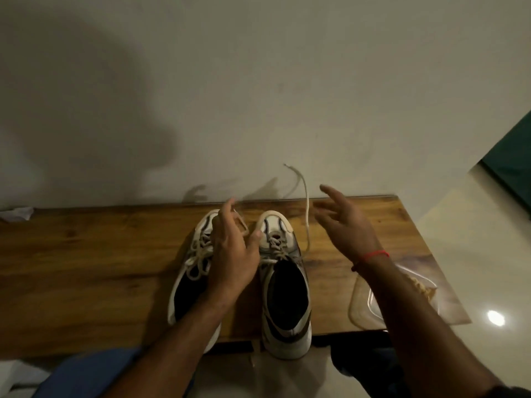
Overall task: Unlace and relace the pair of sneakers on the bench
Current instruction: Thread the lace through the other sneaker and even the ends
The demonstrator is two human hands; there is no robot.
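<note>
Two white-and-dark sneakers stand side by side on the wooden bench (86,254), toes toward the wall. The left sneaker (189,271) is laced and tied in a loose bow. The right sneaker (287,297) has lace only in its lower eyelets. A loose end of its lace (307,214) rises in the air beside its toe. My left hand (232,254) lies over the left sneaker's tongue, fingers curled at the toe, pinching a lace strand. My right hand (344,225) hovers to the right of the flying lace, fingers spread, touching nothing.
A clear plastic container (357,300) with some food sits on the bench's right end, under my right forearm. A white crumpled thing (17,214) lies at the bench's far left. The wall stands right behind the bench. Glossy floor tiles (474,239) lie to the right.
</note>
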